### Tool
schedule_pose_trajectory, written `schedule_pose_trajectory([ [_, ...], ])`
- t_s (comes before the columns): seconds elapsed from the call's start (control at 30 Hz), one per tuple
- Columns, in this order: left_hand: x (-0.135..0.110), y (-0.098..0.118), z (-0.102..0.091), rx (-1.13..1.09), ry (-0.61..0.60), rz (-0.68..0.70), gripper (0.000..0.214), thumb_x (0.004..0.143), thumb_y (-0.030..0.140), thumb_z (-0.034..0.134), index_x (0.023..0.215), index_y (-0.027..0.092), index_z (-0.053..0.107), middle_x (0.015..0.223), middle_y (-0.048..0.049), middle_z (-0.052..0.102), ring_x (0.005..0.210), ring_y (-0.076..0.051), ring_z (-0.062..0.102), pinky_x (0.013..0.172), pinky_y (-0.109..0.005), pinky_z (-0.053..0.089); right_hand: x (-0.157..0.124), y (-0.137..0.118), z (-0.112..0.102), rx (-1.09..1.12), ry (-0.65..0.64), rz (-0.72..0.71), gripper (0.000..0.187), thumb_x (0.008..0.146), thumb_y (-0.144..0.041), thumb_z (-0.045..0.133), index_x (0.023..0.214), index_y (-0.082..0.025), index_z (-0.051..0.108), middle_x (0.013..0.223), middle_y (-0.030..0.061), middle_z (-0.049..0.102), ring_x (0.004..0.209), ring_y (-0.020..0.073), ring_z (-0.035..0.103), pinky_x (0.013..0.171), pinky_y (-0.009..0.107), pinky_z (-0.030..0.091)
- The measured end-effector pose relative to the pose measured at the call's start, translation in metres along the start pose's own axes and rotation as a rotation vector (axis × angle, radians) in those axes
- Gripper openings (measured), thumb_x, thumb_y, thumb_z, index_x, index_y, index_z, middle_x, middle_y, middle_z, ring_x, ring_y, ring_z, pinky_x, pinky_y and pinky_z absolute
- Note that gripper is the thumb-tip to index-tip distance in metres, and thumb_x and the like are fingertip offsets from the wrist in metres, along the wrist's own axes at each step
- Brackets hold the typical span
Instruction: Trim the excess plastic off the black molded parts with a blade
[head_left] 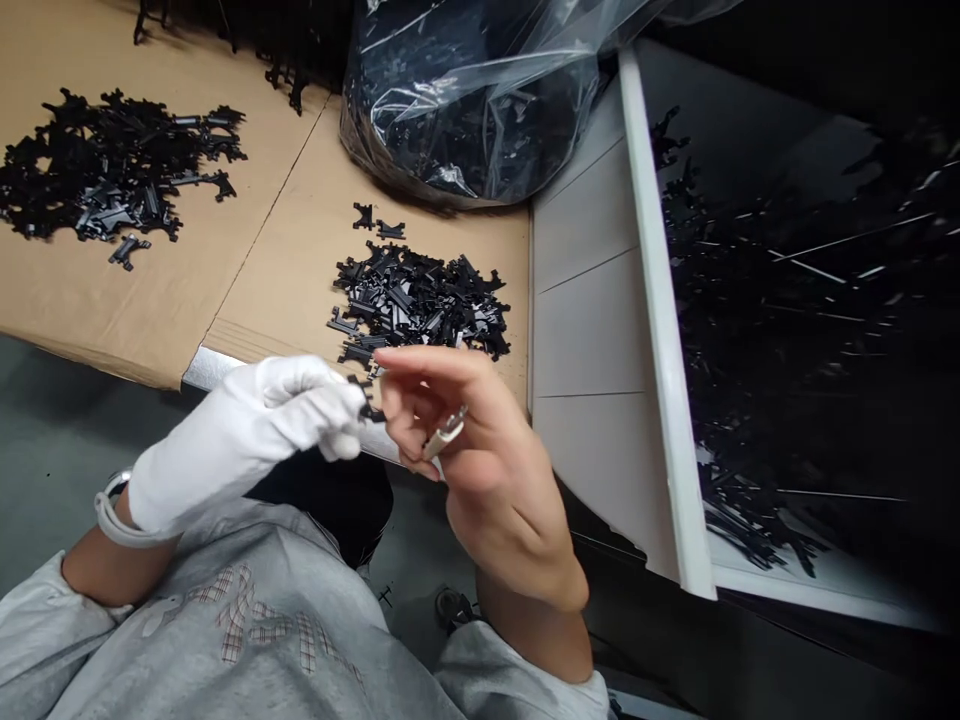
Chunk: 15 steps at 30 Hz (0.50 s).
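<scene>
My left hand point(255, 435) wears a white glove and is closed in a pinch on a small black plastic part point(365, 397) held in front of my chest. My bare right hand point(480, 455) is curled next to it, its fingers touching the same part, and a small pale tool point(444, 434) lies gripped across its palm. Just beyond both hands lies a pile of several similar black parts point(420, 300) on the brown cardboard point(292, 270) that covers the table.
A second pile of black parts point(112, 165) lies at the far left of the cardboard. A clear plastic bag point(472, 100) full of black parts stands at the back. On the right a white bin point(660, 330) holds many more black parts.
</scene>
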<state>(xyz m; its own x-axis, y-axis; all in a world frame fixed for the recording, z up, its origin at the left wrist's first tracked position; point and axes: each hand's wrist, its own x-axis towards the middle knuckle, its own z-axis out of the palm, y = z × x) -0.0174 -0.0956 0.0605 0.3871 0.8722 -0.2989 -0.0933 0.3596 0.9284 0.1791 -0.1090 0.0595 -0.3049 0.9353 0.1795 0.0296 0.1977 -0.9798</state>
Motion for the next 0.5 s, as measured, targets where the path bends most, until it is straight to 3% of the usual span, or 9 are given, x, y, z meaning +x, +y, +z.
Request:
schedule_pose_trajectory([
  [0.07,0.000,-0.004,0.002,-0.002,0.106,0.034,0.023,0.095,0.037,0.072,0.079,0.020,0.072,0.079,-0.0001,0.070,0.076,-0.014,0.065,0.074,-0.024,0.054,-0.008,0.006,0.001,-0.082,0.010,-0.085,0.043,0.108,-0.056,0.048,0.141,-0.030,0.058,0.098,0.0033,0.066,0.080,0.0169,0.067,0.068,0.031,0.060],
  [0.13,0.000,-0.007,0.005,0.019,0.139,0.055,0.024,0.097,0.037,0.069,0.081,0.020,0.073,0.083,-0.0003,0.069,0.082,-0.015,0.065,0.078,-0.024,0.054,-0.014,0.012,0.004,-0.188,0.030,-0.171,0.038,0.111,-0.041,0.047,0.148,-0.032,0.052,0.104,0.0036,0.069,0.083,0.0171,0.069,0.072,0.032,0.063],
  [0.23,-0.002,-0.008,0.007,0.079,0.120,0.096,0.030,0.098,0.038,0.067,0.073,0.020,0.068,0.074,0.0006,0.063,0.072,-0.014,0.059,0.071,-0.026,0.051,-0.017,0.016,0.009,-0.246,0.045,-0.263,0.040,0.109,-0.025,0.055,0.149,-0.033,0.051,0.118,0.0047,0.073,0.083,0.0155,0.073,0.073,0.030,0.064],
  [0.37,-0.006,-0.006,0.004,0.186,0.101,0.123,0.039,0.098,0.043,0.066,0.065,0.022,0.060,0.063,0.0014,0.053,0.059,-0.014,0.049,0.057,-0.027,0.044,-0.014,0.014,0.013,-0.274,0.104,-0.303,0.037,0.103,-0.019,0.065,0.138,-0.031,0.062,0.114,0.0034,0.079,0.089,0.0187,0.078,0.078,0.031,0.067],
  [0.5,-0.011,-0.004,0.004,0.175,0.072,0.124,0.041,0.099,0.044,0.064,0.064,0.023,0.064,0.062,0.0012,0.051,0.059,-0.015,0.044,0.055,-0.030,0.040,-0.014,0.011,0.014,-0.263,0.118,-0.298,0.040,0.104,-0.018,0.064,0.141,-0.033,0.061,0.115,0.0025,0.080,0.088,0.0191,0.079,0.077,0.031,0.067],
])
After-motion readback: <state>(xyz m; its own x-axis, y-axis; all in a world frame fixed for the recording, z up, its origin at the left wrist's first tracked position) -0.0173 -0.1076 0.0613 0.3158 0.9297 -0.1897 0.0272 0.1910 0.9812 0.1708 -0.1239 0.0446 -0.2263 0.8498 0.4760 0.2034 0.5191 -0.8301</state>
